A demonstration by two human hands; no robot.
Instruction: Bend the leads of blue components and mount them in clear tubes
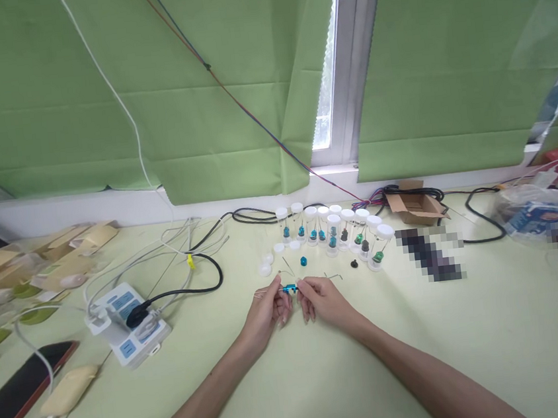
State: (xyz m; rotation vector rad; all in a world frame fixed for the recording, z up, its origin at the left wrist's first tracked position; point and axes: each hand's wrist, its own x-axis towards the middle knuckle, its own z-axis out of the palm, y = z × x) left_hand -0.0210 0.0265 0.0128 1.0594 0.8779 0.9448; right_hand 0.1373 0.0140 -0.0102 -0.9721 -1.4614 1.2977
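Between my two hands is a small shiny blue metal part (290, 289), roughly cylindrical, with thin wire-like pieces at its left side. My left hand (268, 308) pinches its left end between thumb and forefinger. At the other end, the thumb and fingers of my right hand (324, 298) close on it. Just beyond the hands lies a second short blue part (303, 261). A small black part (354, 263) and a thin bent metal piece (333, 276) rest to the right. The fingertips partly cover the held part.
Several clear vials with white caps (332, 236) stand behind the hands, holding blue, green and dark parts. Loose white caps (265, 269) lie left of them. A power strip (126, 325) with cables sits at left, a cardboard box (414, 205) at back right, a phone (24, 395) far left.
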